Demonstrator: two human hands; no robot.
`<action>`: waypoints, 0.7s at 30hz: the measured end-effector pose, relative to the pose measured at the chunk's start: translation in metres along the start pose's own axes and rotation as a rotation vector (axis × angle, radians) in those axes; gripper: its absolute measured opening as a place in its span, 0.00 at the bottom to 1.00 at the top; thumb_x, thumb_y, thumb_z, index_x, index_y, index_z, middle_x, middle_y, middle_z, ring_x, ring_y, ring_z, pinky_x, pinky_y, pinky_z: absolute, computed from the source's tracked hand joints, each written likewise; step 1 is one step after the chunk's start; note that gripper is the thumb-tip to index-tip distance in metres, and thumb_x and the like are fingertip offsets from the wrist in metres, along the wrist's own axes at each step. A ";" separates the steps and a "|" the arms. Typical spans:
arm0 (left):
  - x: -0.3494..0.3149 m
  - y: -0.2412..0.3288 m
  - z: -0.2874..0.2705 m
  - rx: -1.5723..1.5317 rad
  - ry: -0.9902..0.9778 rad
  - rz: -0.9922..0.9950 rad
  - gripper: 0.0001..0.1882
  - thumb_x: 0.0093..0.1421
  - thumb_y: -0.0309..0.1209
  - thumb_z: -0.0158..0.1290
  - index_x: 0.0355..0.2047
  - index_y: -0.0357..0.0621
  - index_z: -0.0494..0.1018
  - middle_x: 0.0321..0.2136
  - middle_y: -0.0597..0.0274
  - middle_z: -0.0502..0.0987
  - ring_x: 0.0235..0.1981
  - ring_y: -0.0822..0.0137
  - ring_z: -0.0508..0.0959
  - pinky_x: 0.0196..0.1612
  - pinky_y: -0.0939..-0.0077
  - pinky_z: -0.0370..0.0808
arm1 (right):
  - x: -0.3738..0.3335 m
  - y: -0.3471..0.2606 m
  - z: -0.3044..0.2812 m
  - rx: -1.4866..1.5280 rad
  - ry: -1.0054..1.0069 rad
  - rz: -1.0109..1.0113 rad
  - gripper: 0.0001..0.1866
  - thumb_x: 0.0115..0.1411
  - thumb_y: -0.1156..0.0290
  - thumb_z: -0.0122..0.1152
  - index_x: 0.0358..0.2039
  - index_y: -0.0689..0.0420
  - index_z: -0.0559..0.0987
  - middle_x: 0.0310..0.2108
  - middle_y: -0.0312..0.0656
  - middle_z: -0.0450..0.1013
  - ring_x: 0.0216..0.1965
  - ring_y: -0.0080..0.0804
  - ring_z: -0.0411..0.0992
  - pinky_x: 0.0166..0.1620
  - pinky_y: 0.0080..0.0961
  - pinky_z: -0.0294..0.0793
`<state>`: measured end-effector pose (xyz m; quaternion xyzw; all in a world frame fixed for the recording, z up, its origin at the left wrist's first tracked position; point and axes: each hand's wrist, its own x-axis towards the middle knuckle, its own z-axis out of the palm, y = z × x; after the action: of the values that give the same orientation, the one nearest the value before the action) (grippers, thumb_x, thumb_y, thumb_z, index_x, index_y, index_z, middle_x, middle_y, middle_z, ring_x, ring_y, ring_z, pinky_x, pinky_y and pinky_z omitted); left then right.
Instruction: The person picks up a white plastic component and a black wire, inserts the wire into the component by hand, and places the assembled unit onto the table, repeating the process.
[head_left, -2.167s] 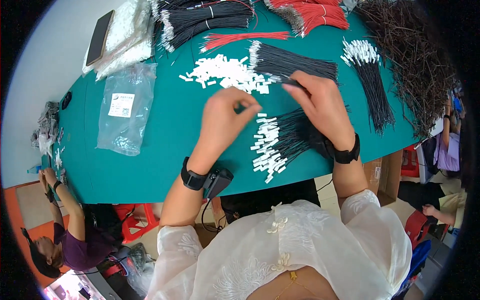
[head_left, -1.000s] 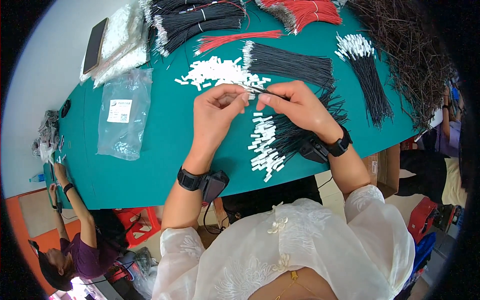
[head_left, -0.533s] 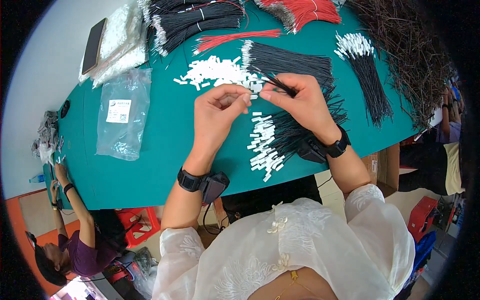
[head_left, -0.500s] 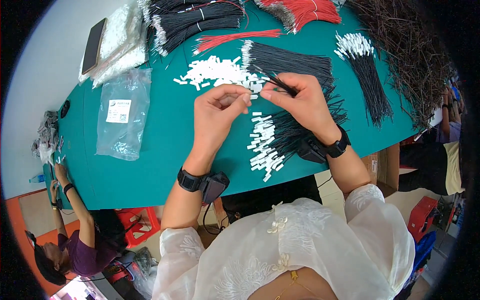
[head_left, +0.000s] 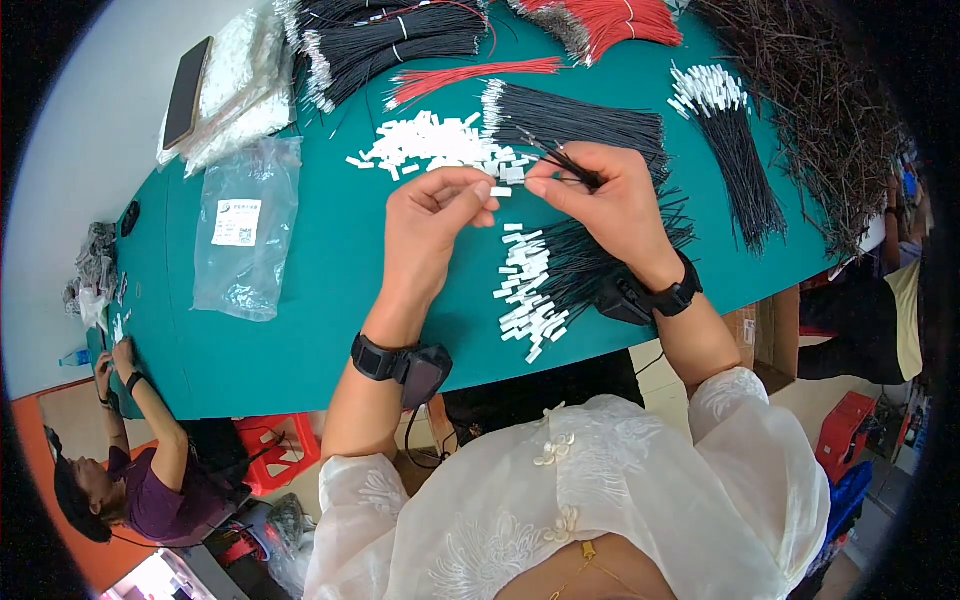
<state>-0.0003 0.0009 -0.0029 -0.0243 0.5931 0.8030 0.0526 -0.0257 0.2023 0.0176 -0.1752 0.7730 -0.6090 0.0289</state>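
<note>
Between the thumb and finger of my left hand (head_left: pixel 432 222) is a small white connector housing (head_left: pixel 501 192). My right hand (head_left: pixel 612 205), just to its right, is closed on a few black wires (head_left: pixel 556 156) whose tips point up and left. A loose heap of white connector housings (head_left: pixel 428 142) lies just beyond my hands. Under my right wrist, black wires ending in white housings (head_left: pixel 527 290) are spread toward the table's near edge. A bundle of black wires (head_left: pixel 590 118) with bare silvery ends lies behind my right hand.
Black wire bundles (head_left: pixel 400 45) and red wire bundles (head_left: pixel 630 28) lie along the far side. On the left are a clear plastic bag (head_left: pixel 245 275) and a phone (head_left: pixel 188 92) on filled bags. Capped black wires (head_left: pixel 738 165) and a brown wiry heap (head_left: pixel 820 130) lie right. A co-worker (head_left: pixel 165 495) sits left.
My left fingers have shifted slightly, and the white housing in them now shows clearly. The wires in my right hand have fanned out a little. The co-worker's arms and head have moved.
</note>
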 end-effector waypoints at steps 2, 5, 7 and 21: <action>-0.001 0.000 0.002 0.048 -0.028 -0.020 0.07 0.59 0.24 0.56 0.37 0.33 0.77 0.26 0.60 0.79 0.26 0.75 0.77 0.32 0.84 0.73 | 0.000 0.003 0.001 0.008 -0.008 -0.014 0.07 0.53 0.78 0.66 0.32 0.67 0.80 0.21 0.28 0.69 0.23 0.10 0.57 0.25 0.12 0.57; -0.002 0.001 0.004 0.052 -0.035 -0.024 0.07 0.59 0.24 0.56 0.36 0.33 0.77 0.26 0.60 0.79 0.25 0.75 0.77 0.32 0.84 0.73 | 0.000 0.002 0.001 -0.008 -0.018 -0.032 0.07 0.52 0.78 0.66 0.32 0.67 0.80 0.21 0.29 0.70 0.22 0.10 0.58 0.25 0.12 0.57; -0.003 0.001 0.004 0.053 -0.038 -0.025 0.07 0.58 0.24 0.57 0.36 0.33 0.77 0.25 0.61 0.79 0.25 0.76 0.77 0.32 0.85 0.73 | -0.001 0.001 0.001 -0.048 -0.032 -0.054 0.08 0.52 0.78 0.66 0.32 0.67 0.80 0.21 0.30 0.71 0.22 0.11 0.58 0.25 0.12 0.58; -0.004 -0.002 0.006 0.119 0.000 0.084 0.05 0.58 0.22 0.56 0.34 0.33 0.77 0.26 0.62 0.79 0.27 0.75 0.78 0.31 0.84 0.74 | -0.001 0.002 0.005 0.005 -0.034 -0.012 0.08 0.53 0.77 0.66 0.31 0.68 0.79 0.21 0.29 0.69 0.22 0.10 0.57 0.25 0.12 0.58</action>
<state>0.0036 0.0065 -0.0028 0.0038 0.6405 0.7677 0.0203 -0.0235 0.1983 0.0140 -0.1902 0.7697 -0.6082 0.0386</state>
